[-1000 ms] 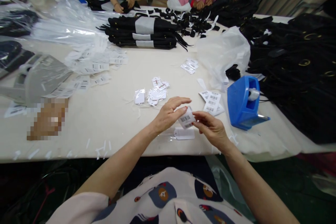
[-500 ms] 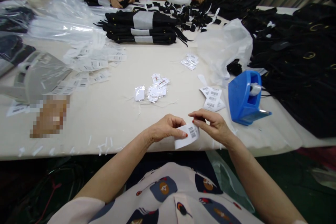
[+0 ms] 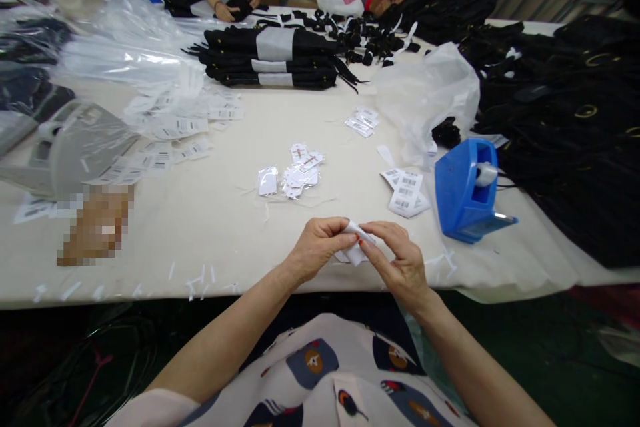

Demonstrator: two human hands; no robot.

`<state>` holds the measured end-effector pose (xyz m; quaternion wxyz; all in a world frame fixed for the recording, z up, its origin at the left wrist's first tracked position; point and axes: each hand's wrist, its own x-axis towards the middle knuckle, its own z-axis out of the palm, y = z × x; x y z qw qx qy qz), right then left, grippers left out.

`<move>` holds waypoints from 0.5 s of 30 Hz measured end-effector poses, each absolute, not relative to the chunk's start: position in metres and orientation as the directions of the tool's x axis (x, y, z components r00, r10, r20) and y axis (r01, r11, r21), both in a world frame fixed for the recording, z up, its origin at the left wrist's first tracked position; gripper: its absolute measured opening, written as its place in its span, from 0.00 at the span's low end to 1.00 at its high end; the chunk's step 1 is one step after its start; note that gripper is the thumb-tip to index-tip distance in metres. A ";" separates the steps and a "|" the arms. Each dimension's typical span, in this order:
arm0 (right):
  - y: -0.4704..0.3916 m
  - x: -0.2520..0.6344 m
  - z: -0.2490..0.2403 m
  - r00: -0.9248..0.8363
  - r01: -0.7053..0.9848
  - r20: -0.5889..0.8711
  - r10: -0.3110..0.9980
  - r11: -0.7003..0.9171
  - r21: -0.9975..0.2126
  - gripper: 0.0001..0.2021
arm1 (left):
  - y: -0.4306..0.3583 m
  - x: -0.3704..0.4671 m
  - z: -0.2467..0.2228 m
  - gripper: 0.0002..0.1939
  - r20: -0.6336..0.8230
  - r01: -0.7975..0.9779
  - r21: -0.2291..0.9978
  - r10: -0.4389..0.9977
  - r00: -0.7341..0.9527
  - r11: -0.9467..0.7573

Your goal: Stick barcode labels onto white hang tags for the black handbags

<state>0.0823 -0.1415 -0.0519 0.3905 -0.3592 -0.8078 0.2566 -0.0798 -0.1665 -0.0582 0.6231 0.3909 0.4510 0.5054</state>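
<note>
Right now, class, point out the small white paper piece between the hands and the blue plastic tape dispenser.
Small white paper piece [image 3: 355, 255], head view: its lower part, below the fingertips.
Blue plastic tape dispenser [image 3: 451, 192], head view: its side wall.

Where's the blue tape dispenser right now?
In the head view, the blue tape dispenser stands on the table's right side, just right of the barcode label sheets and beside the black fabric pile.
</note>
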 end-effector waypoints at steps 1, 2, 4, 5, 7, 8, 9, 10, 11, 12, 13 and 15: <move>-0.142 0.082 -0.054 -0.419 0.377 0.442 0.793 0.595 -0.710 0.09 | -0.167 -0.079 -0.058 0.07 -0.163 -0.267 0.947 0.983 0.084 0.180; -0.143 0.081 -0.056 -0.403 0.377 0.442 0.802 0.585 -0.718 0.08 | -0.167 -0.078 -0.058 0.07 -0.160 -0.259 0.950 0.983 0.086 0.177; -0.142 0.081 -0.057 -0.381 0.384 0.450 0.808 0.581 -0.717 0.07 | -0.168 -0.077 -0.058 0.08 -0.160 -0.240 0.954 0.983 0.087 0.177; -0.142 0.081 -0.058 -0.378 0.390 0.457 0.805 0.586 -0.710 0.06 | -0.168 -0.076 -0.058 0.08 -0.163 -0.229 0.957 0.983 0.085 0.178; -0.141 0.082 -0.057 -0.379 0.400 0.469 0.798 0.598 -0.694 0.06 | -0.168 -0.075 -0.056 0.08 -0.172 -0.201 0.962 0.982 0.082 0.185; -0.140 0.082 -0.056 -0.380 0.402 0.474 0.794 0.603 -0.689 0.05 | -0.168 -0.075 -0.056 0.09 -0.176 -0.185 0.965 0.981 0.079 0.188; -0.140 0.082 -0.056 -0.380 0.402 0.476 0.793 0.605 -0.687 0.05 | -0.169 -0.074 -0.055 0.09 -0.179 -0.169 0.967 0.981 0.077 0.190; -0.139 0.082 -0.055 -0.379 0.398 0.476 0.794 0.604 -0.691 0.04 | -0.169 -0.074 -0.055 0.09 -0.179 -0.155 0.970 0.981 0.077 0.189; -0.139 0.082 -0.055 -0.377 0.391 0.471 0.797 0.598 -0.699 0.04 | -0.169 -0.074 -0.055 0.09 -0.177 -0.142 0.972 0.981 0.079 0.187; -0.139 0.082 -0.055 -0.377 0.383 0.462 0.803 0.589 -0.711 0.04 | -0.169 -0.074 -0.055 0.09 -0.175 -0.131 0.974 0.981 0.083 0.185; -0.139 0.083 -0.056 -0.377 0.375 0.448 0.811 0.576 -0.727 0.05 | -0.169 -0.074 -0.055 0.09 -0.173 -0.122 0.975 0.981 0.088 0.183; -0.139 0.083 -0.057 -0.369 0.354 0.414 0.832 0.538 -0.765 0.05 | -0.168 -0.074 -0.057 0.09 -0.173 -0.114 0.976 0.980 0.103 0.184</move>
